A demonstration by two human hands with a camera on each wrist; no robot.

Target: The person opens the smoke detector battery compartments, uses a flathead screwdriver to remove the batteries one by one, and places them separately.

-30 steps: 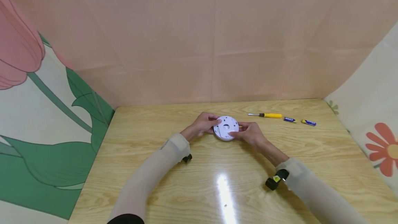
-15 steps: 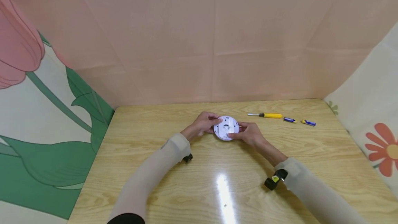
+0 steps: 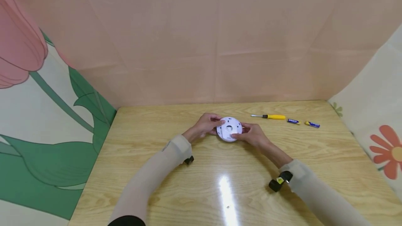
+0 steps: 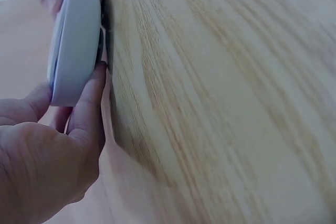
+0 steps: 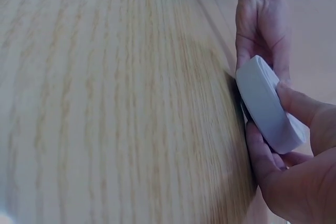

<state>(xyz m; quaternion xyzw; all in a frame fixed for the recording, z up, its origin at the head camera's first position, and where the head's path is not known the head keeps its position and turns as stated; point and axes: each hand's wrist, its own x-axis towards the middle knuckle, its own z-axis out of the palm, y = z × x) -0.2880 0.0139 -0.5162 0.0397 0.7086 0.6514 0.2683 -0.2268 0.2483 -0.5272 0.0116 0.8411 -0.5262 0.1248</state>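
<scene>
Your left hand [image 3: 205, 125] and right hand [image 3: 252, 134] grip a white disc [image 3: 229, 128] between them, fingers curled round its rim from either side. The disc sits at the middle of the wooden table [image 3: 157, 170], tilted up off the wood on your fingertips [image 4: 93, 85]. Beyond your right hand, well apart from the disc, lie a yellow screwdriver [image 3: 268, 116] and, farther right, two batteries [image 3: 303, 123] in a line.

Left hand [image 3: 205, 125], right hand [image 3: 252, 134]: fingers curled, pinching inward from opposite sides; forearms converging, sleeved.
</scene>
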